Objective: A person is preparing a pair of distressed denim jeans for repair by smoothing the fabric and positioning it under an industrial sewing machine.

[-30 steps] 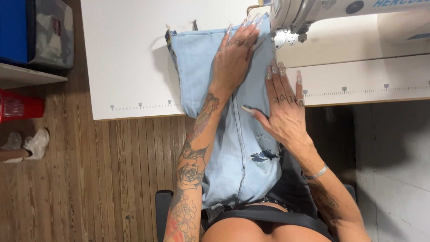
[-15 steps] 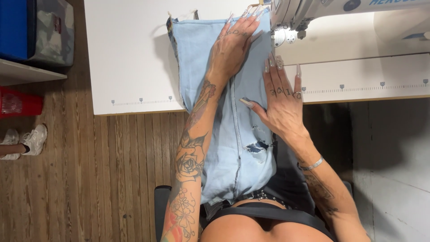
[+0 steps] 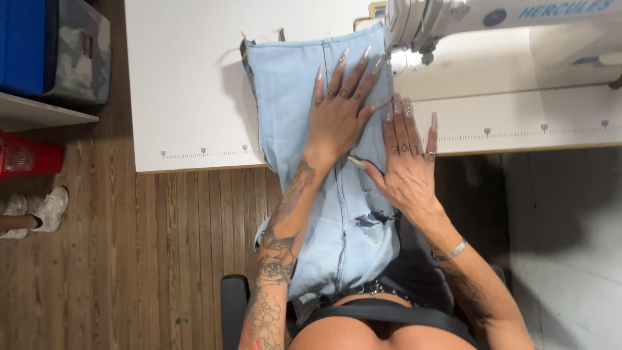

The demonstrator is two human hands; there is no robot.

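A pair of light blue ripped jeans lies lengthwise from my lap onto the white sewing table. My left hand presses flat on the denim, fingers spread, fingertips close to the sewing machine head. My right hand rests flat at the right edge of the fabric by the table's front edge, fingers straight. The needle area is hidden behind the machine head.
The white sewing machine arm runs along the top right. A blue bin and grey crate stand on a shelf at the top left, above a red basket. Another person's white shoes rest on the wooden floor.
The jeans have slid forward on the table toward the machine, with both hands moving along on top of them.
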